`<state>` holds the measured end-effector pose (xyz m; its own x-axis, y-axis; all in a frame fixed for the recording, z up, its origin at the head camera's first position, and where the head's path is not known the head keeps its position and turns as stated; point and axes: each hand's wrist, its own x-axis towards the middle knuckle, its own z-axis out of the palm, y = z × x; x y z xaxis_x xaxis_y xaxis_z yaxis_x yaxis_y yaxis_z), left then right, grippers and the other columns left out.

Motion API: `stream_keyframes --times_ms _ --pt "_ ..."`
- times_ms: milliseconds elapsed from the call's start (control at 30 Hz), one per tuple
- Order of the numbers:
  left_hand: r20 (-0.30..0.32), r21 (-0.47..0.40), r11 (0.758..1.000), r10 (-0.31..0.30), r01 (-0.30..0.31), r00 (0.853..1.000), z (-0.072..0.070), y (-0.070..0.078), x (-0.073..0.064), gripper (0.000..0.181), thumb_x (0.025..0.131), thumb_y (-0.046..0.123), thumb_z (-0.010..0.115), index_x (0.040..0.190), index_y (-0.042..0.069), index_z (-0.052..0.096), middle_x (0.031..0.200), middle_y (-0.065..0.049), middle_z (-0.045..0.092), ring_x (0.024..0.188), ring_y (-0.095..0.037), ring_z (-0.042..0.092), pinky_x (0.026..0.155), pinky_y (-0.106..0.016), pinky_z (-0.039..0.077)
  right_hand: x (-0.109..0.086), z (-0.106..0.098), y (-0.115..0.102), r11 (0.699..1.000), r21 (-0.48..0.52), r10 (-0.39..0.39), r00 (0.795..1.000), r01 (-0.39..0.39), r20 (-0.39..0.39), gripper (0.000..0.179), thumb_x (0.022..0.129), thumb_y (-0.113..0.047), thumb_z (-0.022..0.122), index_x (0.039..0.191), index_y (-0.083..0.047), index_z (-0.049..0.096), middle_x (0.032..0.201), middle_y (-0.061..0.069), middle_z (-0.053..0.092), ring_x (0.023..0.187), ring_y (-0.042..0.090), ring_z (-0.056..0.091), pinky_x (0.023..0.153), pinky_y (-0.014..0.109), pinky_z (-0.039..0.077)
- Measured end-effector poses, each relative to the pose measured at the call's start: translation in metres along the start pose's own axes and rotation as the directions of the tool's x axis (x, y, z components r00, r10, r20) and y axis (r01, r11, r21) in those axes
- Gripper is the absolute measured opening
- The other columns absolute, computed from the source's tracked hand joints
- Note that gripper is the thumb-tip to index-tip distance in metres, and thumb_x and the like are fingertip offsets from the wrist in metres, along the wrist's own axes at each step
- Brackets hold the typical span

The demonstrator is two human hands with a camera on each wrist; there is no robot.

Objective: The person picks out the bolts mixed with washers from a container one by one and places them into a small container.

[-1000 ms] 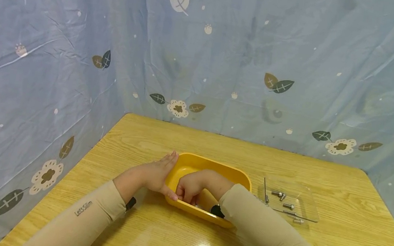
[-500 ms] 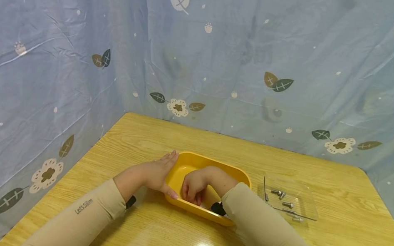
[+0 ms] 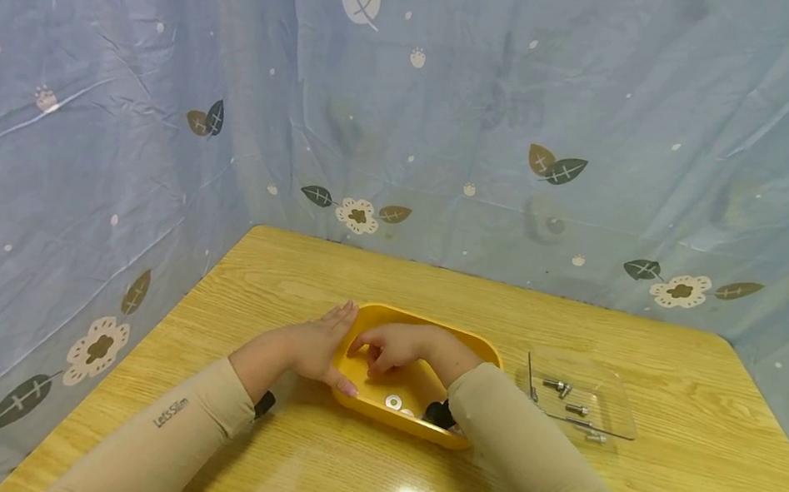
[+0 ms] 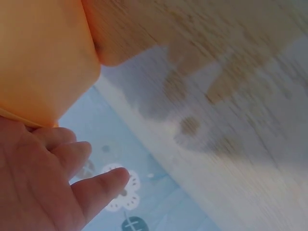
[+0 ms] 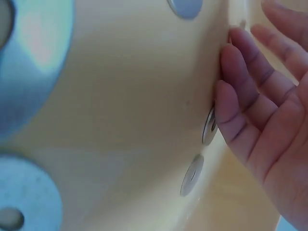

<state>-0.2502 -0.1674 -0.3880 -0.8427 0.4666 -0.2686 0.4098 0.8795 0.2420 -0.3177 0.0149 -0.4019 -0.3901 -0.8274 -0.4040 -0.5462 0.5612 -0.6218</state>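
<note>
A yellow plastic tray (image 3: 393, 420) with rounded corners sits on the table. My left hand (image 3: 315, 348) rests against its left end, fingers fairly straight and thumb over the near rim. In the left wrist view the fingers (image 4: 103, 187) lie along the outside of the wall. Inside the tray, my right hand (image 3: 395, 347) reaches toward the left end with its index finger extended. Flat washers (image 3: 393, 401) lie on the tray floor. In the right wrist view relaxed fingertips touch the tray surface beside a washer (image 5: 210, 126), and nothing shows pinched between them.
Right of the yellow tray stands a clear plastic tray (image 3: 616, 395) with several metal bolts (image 3: 577, 409) in and around it. A black object (image 3: 439, 414) shows by my right wrist. A patterned blue curtain (image 3: 457, 120) hangs behind and left of the wooden table (image 3: 288, 466).
My right hand has moved up and left inside the yellow tray, away from the near wall, and its index finger has straightened. Washers there have come into sight. The left hand stays put.
</note>
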Motion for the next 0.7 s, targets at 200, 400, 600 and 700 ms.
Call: stream_keyframes --times_ms 200,400,600,700 --pt "-0.009 0.017 1.0 0.025 -0.025 1.0 0.0 0.001 0.004 0.13 0.06 0.076 0.059 0.146 0.001 -0.004 0.152 -0.015 -0.005 0.139 -0.031 0.003 0.107 -0.05 0.021 -0.006 -0.001 -0.005 0.998 -0.055 0.01 0.999 -0.008 0.036 0.032 0.086 -0.011 0.062 0.118 -0.009 0.059 0.082 -0.005 0.056 0.07 0.006 0.05 0.065 0.018 0.043" --pt "0.025 0.022 1.0 0.011 -0.011 1.0 -0.005 0.001 0.006 0.127 0.063 0.074 0.061 0.146 0.0 -0.002 0.152 -0.016 -0.004 0.139 -0.03 0.003 0.109 -0.047 0.018 -0.041 -0.026 -0.004 0.998 0.05 0.044 0.998 -0.043 -0.035 0.038 0.089 -0.013 0.058 0.126 -0.006 0.053 0.093 0.01 0.063 0.082 0.03 0.058 0.074 0.04 0.048" --pt "0.009 -0.025 1.0 -0.011 0.012 1.0 -0.018 -0.015 0.003 0.114 0.074 0.067 0.058 0.146 0.002 -0.003 0.152 -0.016 -0.005 0.139 -0.03 0.0 0.109 -0.048 0.012 -0.1 -0.057 0.006 0.999 -0.043 0.004 0.961 -0.017 -0.277 0.038 0.092 -0.018 0.055 0.128 -0.007 0.052 0.107 0.012 0.06 0.095 0.024 0.057 0.082 0.037 0.047" --pt "-0.086 0.046 0.998 -0.037 0.041 0.996 -0.032 -0.028 0.001 0.11 0.075 0.072 0.05 0.147 0.005 0.0 0.152 -0.015 -0.005 0.139 -0.032 0.001 0.106 -0.057 0.01 -0.138 -0.063 0.014 0.986 -0.124 0.039 0.882 -0.11 -0.469 0.042 0.092 -0.026 0.055 0.13 -0.009 0.05 0.114 0.013 0.058 0.103 0.027 0.055 0.086 0.043 0.045"
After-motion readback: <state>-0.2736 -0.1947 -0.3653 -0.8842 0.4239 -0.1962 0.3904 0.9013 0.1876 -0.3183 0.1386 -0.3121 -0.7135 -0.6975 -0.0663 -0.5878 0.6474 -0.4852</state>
